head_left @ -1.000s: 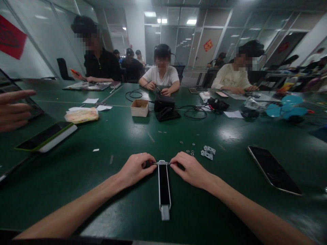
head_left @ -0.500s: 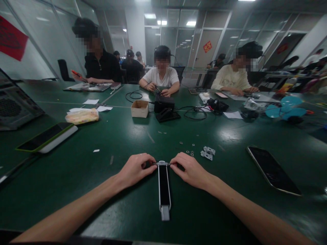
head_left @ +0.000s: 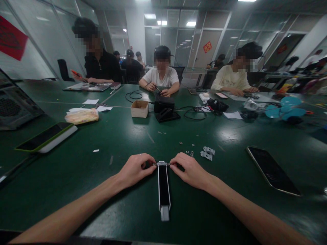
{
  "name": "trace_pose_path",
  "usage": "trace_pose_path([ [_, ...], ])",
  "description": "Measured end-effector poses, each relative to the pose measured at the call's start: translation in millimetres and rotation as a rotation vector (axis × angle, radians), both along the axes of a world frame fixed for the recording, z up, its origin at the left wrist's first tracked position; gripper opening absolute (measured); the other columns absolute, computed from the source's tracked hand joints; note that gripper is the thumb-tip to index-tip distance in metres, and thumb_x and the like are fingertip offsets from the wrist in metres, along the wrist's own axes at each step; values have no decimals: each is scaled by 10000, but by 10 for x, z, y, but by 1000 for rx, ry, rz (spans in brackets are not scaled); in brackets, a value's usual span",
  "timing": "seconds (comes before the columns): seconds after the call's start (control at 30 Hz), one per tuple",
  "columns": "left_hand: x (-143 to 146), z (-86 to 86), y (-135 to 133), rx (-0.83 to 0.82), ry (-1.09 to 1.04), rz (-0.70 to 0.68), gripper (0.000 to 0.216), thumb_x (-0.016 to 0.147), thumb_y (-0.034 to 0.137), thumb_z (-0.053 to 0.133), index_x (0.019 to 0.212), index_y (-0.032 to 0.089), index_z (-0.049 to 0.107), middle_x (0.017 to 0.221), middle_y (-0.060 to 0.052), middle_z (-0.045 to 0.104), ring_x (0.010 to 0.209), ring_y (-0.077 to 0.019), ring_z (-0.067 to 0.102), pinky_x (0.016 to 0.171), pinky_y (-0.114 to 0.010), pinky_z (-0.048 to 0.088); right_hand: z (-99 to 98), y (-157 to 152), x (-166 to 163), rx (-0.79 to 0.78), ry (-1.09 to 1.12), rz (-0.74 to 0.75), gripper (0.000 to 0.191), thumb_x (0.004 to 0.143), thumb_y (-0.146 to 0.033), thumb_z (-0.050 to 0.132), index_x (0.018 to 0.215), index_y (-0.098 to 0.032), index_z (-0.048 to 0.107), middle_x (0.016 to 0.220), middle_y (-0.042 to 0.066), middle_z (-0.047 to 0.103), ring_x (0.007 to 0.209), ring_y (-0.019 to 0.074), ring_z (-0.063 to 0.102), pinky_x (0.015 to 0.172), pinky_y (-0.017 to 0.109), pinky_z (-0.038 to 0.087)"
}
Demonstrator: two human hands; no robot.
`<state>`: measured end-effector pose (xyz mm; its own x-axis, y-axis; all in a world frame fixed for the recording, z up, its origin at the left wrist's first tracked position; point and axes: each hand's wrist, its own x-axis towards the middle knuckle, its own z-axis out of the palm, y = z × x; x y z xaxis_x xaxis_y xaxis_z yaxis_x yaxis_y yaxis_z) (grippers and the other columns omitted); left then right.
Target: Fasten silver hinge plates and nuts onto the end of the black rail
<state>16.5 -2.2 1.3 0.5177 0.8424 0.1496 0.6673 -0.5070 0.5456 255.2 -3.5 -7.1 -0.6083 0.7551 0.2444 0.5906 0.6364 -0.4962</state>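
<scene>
A long, narrow silver-edged metal piece (head_left: 164, 187) with a dark inner face lies on the green table, pointing towards me. Its near end narrows to a bare silver tab. Across its far end a small thin rod, apparently metal, sticks out to both sides. My left hand (head_left: 135, 169) pinches the left end of this rod between thumb and fingers. On the opposite side my right hand (head_left: 188, 170) pinches the right end in the same way. Fingertips cover the rod's tips. Several small nuts (head_left: 191, 153) and silver metal brackets (head_left: 207, 153) lie beyond my right hand.
A dark phone (head_left: 273, 170) lies at right, and a green-edged device (head_left: 46, 136) at left. Farther off are an open box (head_left: 139, 109), a black device (head_left: 165, 103), cables and a blue-bladed fan (head_left: 286, 108). Three people sit across the table (head_left: 122, 132).
</scene>
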Motion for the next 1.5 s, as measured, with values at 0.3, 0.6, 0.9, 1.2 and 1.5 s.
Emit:
trace_pose_path([
  [0.3, -13, 7, 2, -8, 19, -3, 151, 847, 258, 584, 937, 176, 672, 763, 5, 624, 600, -120, 518, 583, -227, 406, -21, 7, 4, 9, 10, 2, 96, 897, -168, 525, 921, -154, 618, 855, 49, 615, 775, 160, 553, 690, 300, 470],
  [0.6, -16, 14, 0, 1, 29, -11, 160, 858, 252, 598, 969, 187, 692, 778, 1, 629, 605, -113, 522, 593, -216, 405, 6, -5, 2, 5, -14, -1, 99, 901, -168, 524, 925, -154, 619, 865, 49, 613, 773, 155, 552, 681, 288, 475],
  [0.9, -55, -69, 39, 8, -19, -61, 226, 921, 304, 537, 1024, 192, 705, 856, -40, 669, 740, -152, 609, 673, -241, 462, 7, 2, -19, 63, -41, -3, 89, 882, -140, 541, 920, -148, 621, 865, 53, 619, 786, 165, 548, 688, 293, 467],
  [1.2, -68, -108, 53, 9, -58, -70, 264, 942, 337, 488, 1028, 230, 713, 844, -31, 667, 752, -162, 617, 682, -245, 467, -11, -4, -55, 96, -18, -27, 75, 875, -142, 550, 889, -161, 622, 838, 44, 621, 773, 163, 556, 676, 281, 466],
  [1.5, -37, -87, 29, -26, -24, -37, 242, 925, 309, 505, 1046, 228, 698, 891, -32, 654, 794, -168, 604, 701, -242, 453, -28, -7, -64, 124, -45, -20, 85, 877, -148, 556, 902, -156, 637, 853, 46, 635, 794, 167, 569, 702, 286, 473],
])
